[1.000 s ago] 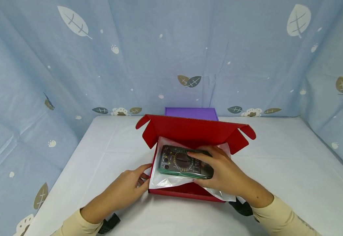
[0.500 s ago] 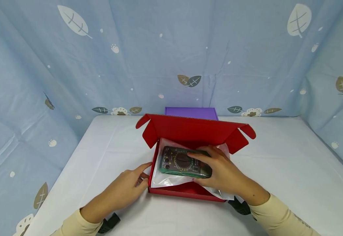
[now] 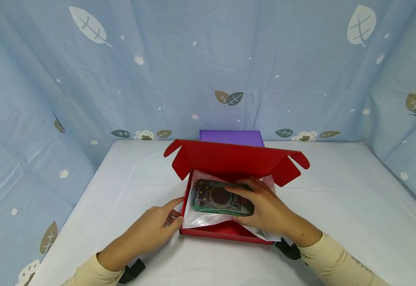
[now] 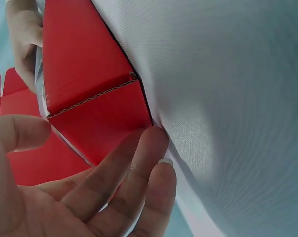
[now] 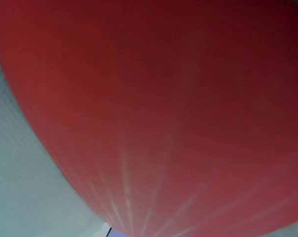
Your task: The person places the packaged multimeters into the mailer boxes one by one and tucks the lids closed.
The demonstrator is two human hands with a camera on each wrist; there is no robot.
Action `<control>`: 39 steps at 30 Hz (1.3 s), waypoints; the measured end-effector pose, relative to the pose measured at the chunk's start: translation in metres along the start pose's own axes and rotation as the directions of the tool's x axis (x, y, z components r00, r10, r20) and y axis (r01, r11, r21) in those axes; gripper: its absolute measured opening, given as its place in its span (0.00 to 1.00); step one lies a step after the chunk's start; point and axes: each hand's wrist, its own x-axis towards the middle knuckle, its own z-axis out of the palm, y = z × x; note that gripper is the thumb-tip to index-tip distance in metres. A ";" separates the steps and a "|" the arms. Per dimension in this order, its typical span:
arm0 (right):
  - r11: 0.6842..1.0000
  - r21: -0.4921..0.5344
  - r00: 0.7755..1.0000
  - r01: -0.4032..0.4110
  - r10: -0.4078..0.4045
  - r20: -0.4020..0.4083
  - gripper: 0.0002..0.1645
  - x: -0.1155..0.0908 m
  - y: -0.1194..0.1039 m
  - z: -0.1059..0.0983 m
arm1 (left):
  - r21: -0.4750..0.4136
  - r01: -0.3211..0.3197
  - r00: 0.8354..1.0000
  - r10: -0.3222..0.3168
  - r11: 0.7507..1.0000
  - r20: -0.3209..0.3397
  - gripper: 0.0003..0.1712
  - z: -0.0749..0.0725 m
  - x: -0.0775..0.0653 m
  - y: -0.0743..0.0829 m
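Observation:
A digital multimeter [image 3: 219,196], black-faced with a green casing, lies across the opening of the red cardboard box [image 3: 225,235], on a white plastic bag [image 3: 200,219]. My right hand [image 3: 265,208] grips its right end, thumb at the near side and fingers over the top. The palm hides part of that end. At the box's left end is my left hand [image 3: 157,226]. In the left wrist view, the left fingers [image 4: 151,153] touch the box's end wall [image 4: 106,123] low down, and the thumb is near its top corner. The right wrist view shows only blurred red box wall [image 5: 153,108].
The box's red lid [image 3: 229,159] stands raised at the back, side flaps spread. Behind it lies a purple box [image 3: 231,138]. A white cloth [image 3: 136,174] covers the table, and a blue leaf-patterned curtain [image 3: 193,71] hangs around it. Dark wrist-worn devices show below both wrists.
The multimeter and white bag have sunk slightly lower into the box, with my right hand shifting a little left and down. My left hand stays at the box's left end.

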 end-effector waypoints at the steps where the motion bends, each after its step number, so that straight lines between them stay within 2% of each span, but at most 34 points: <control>1: 1.000 0.005 1.000 -0.003 0.003 0.004 0.46 0.000 0.000 0.000 | 0.001 0.003 1.000 -0.003 1.000 0.002 0.29 0.000 0.000 0.000; 21: 0.997 0.080 0.998 0.011 -0.016 0.064 0.44 0.003 0.012 0.009 | -0.006 0.013 1.000 -0.013 1.000 0.011 0.32 0.001 0.001 -0.001; 28: 0.999 -0.010 0.997 0.046 -0.045 0.067 0.43 0.004 0.016 0.011 | -0.006 0.033 0.999 -0.032 0.999 0.027 0.33 0.002 0.001 -0.001; 33: 0.998 -0.021 0.996 0.062 -0.061 0.063 0.42 0.006 0.018 0.013 | -0.001 0.040 0.999 -0.040 0.999 0.024 0.33 0.003 0.001 0.000; 39: 0.991 -0.053 0.992 0.119 -0.116 0.056 0.43 0.008 0.020 0.015 | -0.006 0.019 1.000 -0.019 1.000 0.004 0.31 0.004 0.000 0.003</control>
